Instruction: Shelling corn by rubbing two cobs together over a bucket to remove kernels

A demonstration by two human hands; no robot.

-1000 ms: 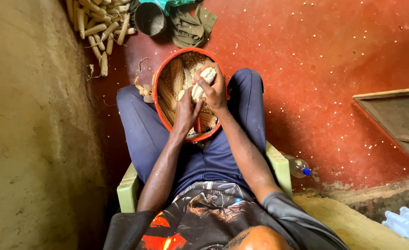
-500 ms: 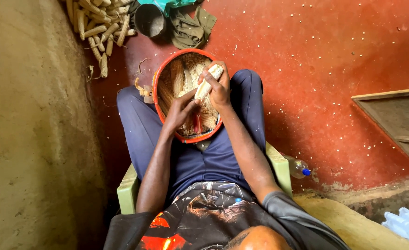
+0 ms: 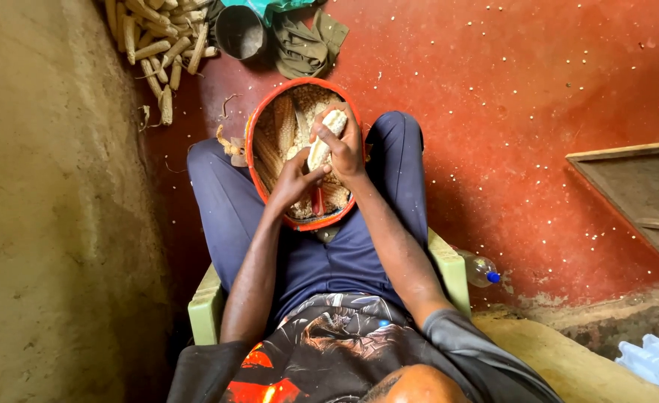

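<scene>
An orange bowl [image 3: 253, 127] rests between my knees, holding loose maize kernels and several cobs. My right hand [image 3: 346, 146] grips a pale maize cob [image 3: 325, 136] and holds it tilted over the bowl. My left hand [image 3: 293, 181] presses against the lower end of the same cob, thumb on its side. Both forearms reach forward over my blue trousers.
I sit on a pale green chair [image 3: 208, 302] on a red floor dotted with stray kernels. A pile of bare cobs [image 3: 158, 37] lies at the top left beside a dark metal pot [image 3: 240, 31] and an olive cloth [image 3: 307, 41]. A plastic bottle [image 3: 480, 269] lies at my right.
My left hand slid down from the cob's upper part to its lower end. The right hand kept hold of the cob and tilted it more upright.
</scene>
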